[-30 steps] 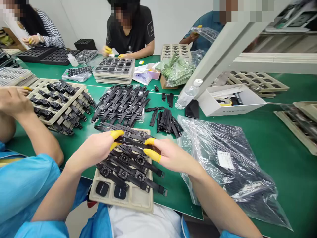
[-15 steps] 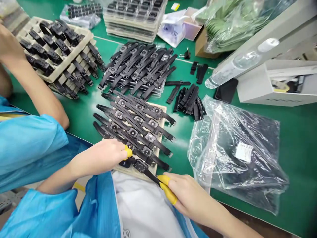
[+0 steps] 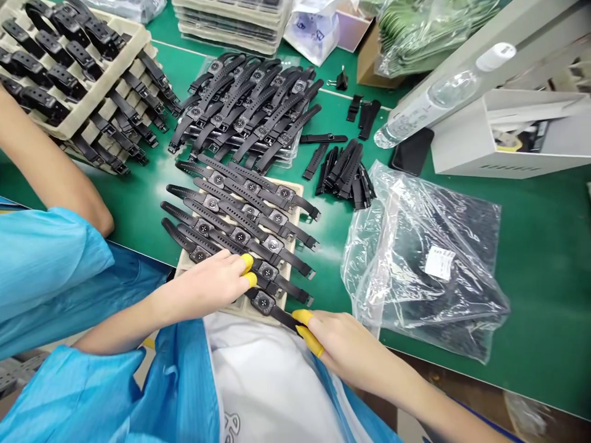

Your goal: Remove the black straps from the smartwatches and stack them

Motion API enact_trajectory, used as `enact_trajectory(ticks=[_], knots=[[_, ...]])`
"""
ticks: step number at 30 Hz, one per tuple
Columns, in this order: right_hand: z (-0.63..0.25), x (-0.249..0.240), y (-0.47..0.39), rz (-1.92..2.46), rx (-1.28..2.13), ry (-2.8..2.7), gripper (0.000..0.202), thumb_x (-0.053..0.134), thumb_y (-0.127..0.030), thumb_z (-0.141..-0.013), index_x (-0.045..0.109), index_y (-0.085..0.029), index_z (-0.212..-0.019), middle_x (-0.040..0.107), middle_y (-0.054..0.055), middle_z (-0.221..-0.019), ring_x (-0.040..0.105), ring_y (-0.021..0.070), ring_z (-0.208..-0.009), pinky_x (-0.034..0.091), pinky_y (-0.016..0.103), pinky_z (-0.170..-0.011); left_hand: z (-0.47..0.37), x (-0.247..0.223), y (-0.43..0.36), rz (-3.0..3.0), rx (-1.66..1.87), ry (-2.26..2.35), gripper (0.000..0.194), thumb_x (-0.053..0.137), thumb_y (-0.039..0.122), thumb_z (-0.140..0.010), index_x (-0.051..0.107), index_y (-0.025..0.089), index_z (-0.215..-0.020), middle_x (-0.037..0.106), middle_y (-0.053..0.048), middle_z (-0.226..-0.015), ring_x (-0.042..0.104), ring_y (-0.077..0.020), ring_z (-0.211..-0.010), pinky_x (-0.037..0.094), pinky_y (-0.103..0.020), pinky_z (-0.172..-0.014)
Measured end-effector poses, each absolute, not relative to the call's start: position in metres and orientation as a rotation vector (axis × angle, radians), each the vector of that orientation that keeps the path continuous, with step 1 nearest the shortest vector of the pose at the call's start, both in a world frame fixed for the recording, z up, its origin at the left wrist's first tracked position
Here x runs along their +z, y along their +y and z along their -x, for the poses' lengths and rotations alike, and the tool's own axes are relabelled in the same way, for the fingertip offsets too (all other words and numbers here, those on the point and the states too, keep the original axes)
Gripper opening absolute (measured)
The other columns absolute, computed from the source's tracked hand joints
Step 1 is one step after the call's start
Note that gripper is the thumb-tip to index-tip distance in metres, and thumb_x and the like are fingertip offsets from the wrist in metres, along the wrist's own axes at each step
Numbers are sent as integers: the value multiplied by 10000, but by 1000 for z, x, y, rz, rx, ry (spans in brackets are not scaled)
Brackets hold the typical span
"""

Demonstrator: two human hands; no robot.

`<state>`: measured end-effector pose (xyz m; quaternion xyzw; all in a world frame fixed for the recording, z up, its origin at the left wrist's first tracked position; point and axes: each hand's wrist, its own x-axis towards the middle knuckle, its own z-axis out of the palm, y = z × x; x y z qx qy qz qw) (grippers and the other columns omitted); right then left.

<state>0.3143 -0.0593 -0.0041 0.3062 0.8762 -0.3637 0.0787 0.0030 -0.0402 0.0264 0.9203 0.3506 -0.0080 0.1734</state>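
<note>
"What are your hands doing?"
"My right hand (image 3: 341,341) pinches one strap end of the watch (image 3: 263,302) at the tray's (image 3: 184,264) near edge, probably keeping it straight. My left hand (image 3: 215,283) has its fingertips close together; I can't tell if they grip the other end."
"Further out?"
"Other watches (image 3: 240,236) lie slantwise, perhaps so their straps overlap; loose straps (image 3: 344,172) lie beyond."

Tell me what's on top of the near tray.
Watches, backs up, lie in rows on the tray. They and the left hand cover most of it; anything underneath is hidden.
</note>
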Motion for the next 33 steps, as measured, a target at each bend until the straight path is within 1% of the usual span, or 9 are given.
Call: enact_trajectory(ticks=[6, 8, 11, 15, 18, 21, 25, 30, 33], knots=[[-321, 19, -34, -842, -1089, 2564, 128, 539, -231, -1012, 659, -207, -974, 731, 63, -848, 701, 220, -706, 452, 307, -608, 8, 17, -49, -2776, 176, 1102, 195, 494, 82, -983, 650, 156, -891, 651, -148, -1090, 539, -281, -993, 444, -427, -929], [-328, 27, -14, -985, -1183, 2587, 183, 517, -281, -1032, 682, -220, -1079, 755, 68, -917, 722, 226, -756, 500, 318, -651, 13, 20, -60, -2784, 171, 1106, 223, 484, 66, -976, 665, 153, -878, 660, -139, -1049, 536, -275, -952, 452, -407, -868], [-339, 28, 26, -1479, -1236, 2639, 284, 492, -388, -1042, 677, -238, -1196, 778, 79, -990, 731, 237, -807, 540, 343, -699, 15, 23, -83, -2738, -71, 1196, 204, 540, 74, -957, 704, 163, -875, 660, -96, -910, 547, -268, -893, 448, -388, -799], [-349, 5, 83, -2078, -773, 2612, 340, 518, -416, -1009, 650, -209, -1244, 748, 115, -1051, 701, 273, -869, 522, 380, -745, 6, 22, -107, -2688, -364, 1433, 158, 631, 79, -895, 745, 164, -824, 700, -126, -959, 593, -302, -985, 460, -410, -820], [-351, -15, 115, -2187, -361, 2459, 410, 559, -371, -961, 609, -154, -1305, 693, 173, -1178, 667, 294, -851, 482, 385, -711, -4, 19, -113, -2637, -461, 1538, 169, 643, 82, -878, 743, 162, -768, 710, -139, -953, 614, -296, -942, 467, -402, -761], [-348, -27, 131, -2150, -210, 2341, 434, 524, -378, -975, 594, -120, -1318, 655, 216, -1227, 660, 330, -902, 463, 387, -707, -11, 18, -110, -2591, -518, 1567, 187, 631, 80, -880, 742, 165, -755, 692, -126, -860, 619, -291, -883, 466, -399, -709], [-342, -35, 136, -2119, -202, 2250, 356, 438, -263, -995, 614, -113, -1265, 694, 223, -1187, 668, 355, -981, 463, 397, -741, -15, 21, -103, -2528, -585, 1549, 151, 638, 111, -885, 746, 157, -791, 689, -122, -857, 623, -283, -866, 479, -400, -705], [-350, -39, 137, -2255, -239, 2209, 354, 421, -220, -977, 633, -105, -1235, 746, 201, -968, 683, 343, -835, 464, 412, -721, -13, 21, -97, -2510, -590, 1459, 151, 701, 263, -887, 731, 146, -797, 690, -127, -880, 632, -304, -891, 514, -421, -723], [-364, -32, 136, -2488, -250, 2394, 289, 496, -258, -949, 676, -146, -1146, 733, 139, -875, 671, 299, -791, 492, 407, -745, -10, 13, -96, -2577, -563, 1444, 99, 673, 173, -906, 729, 150, -828, 700, -113, -895, 644, -289, -892, 518, -400, -728]])
